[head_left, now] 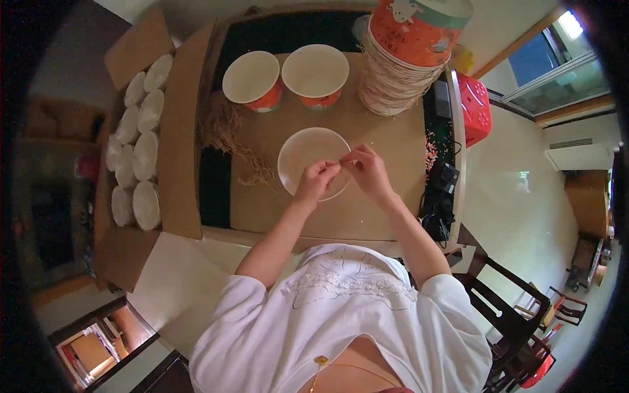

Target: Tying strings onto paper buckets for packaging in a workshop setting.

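Observation:
My left hand [316,180] and my right hand [368,171] meet above a round white container [298,154], seen from above, at the middle of the cardboard sheet. Thumb and forefinger are pinched together on each hand, with the fingertips almost touching. Whatever small, thin thing lies between them is too small to name. My right wrist and fingers cover part of the container's right rim. Behind it stand two paper buckets with orange sides, a left bucket [252,77] and a right bucket [315,71], their mouths facing up.
A tall stack of paper buckets [393,82] rises at the back right. Thin brown strands [232,134] lie left of the container. At the far left, an open carton [180,131] holds several white cups [145,155]. Black cables [436,213] lie along the table's right edge, near a red stool [473,108].

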Available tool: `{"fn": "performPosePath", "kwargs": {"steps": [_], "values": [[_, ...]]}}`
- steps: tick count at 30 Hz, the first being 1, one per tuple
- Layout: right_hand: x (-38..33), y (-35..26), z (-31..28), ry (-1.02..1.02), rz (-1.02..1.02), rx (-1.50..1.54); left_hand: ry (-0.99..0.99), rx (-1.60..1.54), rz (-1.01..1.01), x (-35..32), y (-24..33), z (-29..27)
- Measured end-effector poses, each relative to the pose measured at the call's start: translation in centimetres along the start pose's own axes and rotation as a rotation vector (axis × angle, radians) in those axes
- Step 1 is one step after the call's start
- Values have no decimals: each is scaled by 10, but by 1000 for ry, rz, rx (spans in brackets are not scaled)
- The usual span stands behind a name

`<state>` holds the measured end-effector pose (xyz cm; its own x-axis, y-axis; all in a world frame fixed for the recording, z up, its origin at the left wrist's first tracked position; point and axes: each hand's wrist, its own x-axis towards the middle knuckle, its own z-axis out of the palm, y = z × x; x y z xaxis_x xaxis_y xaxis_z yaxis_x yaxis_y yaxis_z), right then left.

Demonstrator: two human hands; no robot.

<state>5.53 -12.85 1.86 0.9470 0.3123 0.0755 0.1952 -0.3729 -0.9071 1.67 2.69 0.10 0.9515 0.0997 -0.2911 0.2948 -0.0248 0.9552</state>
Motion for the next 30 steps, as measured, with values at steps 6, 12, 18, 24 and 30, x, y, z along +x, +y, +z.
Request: {"fn": "performPosePath", "kwargs": {"steps": [6, 12, 18, 24, 30], "values": [[-24, 1, 10, 169, 126, 107, -184, -483, -408, 9, 13, -6], [-24, -5, 7, 152, 57, 14, -210, -434, -394, 7, 12, -4], [-21, 9, 10, 149, 197, 179, -100, -124, -113, 5, 13, 6], [-19, 8, 11, 93, 238, 212, -70, 9, 186, 12, -11, 3], [-19, 9, 7, 146, 143, 209, -64, 65, 101, 11, -2, 3]]}}
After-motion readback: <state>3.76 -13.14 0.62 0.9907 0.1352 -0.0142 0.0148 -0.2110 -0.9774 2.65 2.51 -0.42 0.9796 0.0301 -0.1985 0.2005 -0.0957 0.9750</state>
